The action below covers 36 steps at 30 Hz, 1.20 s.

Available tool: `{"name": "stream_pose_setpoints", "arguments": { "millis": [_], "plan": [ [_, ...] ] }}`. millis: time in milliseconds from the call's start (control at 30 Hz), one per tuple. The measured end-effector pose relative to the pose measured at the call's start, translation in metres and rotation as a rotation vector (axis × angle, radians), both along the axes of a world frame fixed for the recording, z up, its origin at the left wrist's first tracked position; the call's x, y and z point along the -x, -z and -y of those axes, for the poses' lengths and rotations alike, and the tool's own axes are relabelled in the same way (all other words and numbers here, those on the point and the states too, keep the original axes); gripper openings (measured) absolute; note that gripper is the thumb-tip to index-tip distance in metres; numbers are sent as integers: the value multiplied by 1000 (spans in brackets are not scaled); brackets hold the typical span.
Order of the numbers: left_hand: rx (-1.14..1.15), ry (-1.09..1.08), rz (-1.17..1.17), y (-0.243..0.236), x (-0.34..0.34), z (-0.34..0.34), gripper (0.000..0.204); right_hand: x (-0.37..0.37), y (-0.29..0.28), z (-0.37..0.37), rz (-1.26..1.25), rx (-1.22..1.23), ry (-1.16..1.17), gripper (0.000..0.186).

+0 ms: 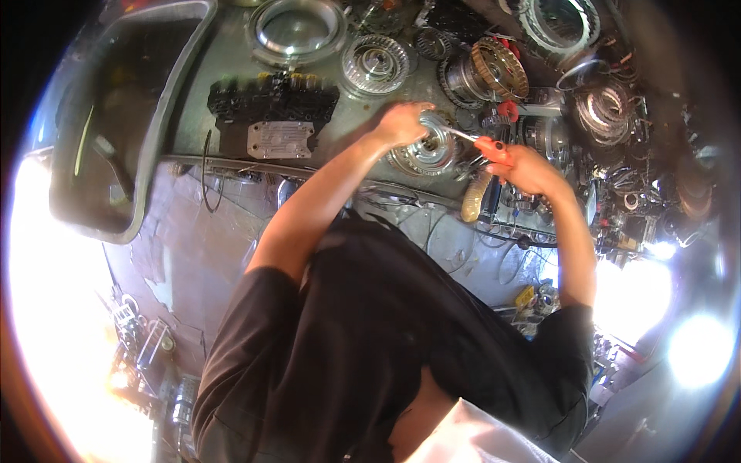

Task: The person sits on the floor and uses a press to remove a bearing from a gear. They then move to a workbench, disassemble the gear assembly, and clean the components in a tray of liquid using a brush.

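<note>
A round metal drum part [413,160] with concentric rings lies near the front edge of the metal bench. My left hand [403,123] grips its far left rim, fingers curled at the edge. From the right, my right hand [529,168] is closed around the red-orange handle of a screwdriver [488,147]. The thin shaft points left, its tip at the drum part's upper side near my left fingers; the exact contact is too small to tell. Below my right hand sits an amber, rounded handle-like piece [475,197].
A large pan [147,166] stands at the left. Nearby lies a black valve body [274,100] with a grey plate [279,140]. Behind are a wide metal ring [297,31], a toothed drum [376,65] and a bronze-coloured ring [499,69]. Stacked rings [604,112] crowd the right.
</note>
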<state>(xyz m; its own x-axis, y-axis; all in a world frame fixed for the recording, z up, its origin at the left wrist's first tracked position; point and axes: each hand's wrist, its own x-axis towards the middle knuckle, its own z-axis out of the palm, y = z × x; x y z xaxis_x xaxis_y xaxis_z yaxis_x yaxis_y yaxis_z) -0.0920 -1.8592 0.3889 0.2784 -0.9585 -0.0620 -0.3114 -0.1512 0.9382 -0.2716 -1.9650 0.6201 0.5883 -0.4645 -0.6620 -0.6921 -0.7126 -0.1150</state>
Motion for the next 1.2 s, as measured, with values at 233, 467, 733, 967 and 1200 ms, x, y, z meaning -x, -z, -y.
{"name": "stream_pose_setpoints", "arguments": {
  "millis": [233, 467, 733, 967, 1200],
  "plan": [
    [-190, 108, 501, -30, 3, -11, 71, 157, 30, 27, 423, 243, 790, 38],
    [-294, -3, 352, -13, 3, 4, 68, 318, 178, 31, 938, 548, 1288, 37],
    [-459, 35, 378, -28, -1, 17, 54, 363, 324, 21, 565, 925, 1515, 50],
    [-553, 1, 237, -50, -4, 8, 63, 325, 298, -1, 653, 855, 1685, 49],
    [-612, 75, 444, -55, -1, 12, 71, 113, 192, -7, 1019, -164, 886, 67]
  ]
}}
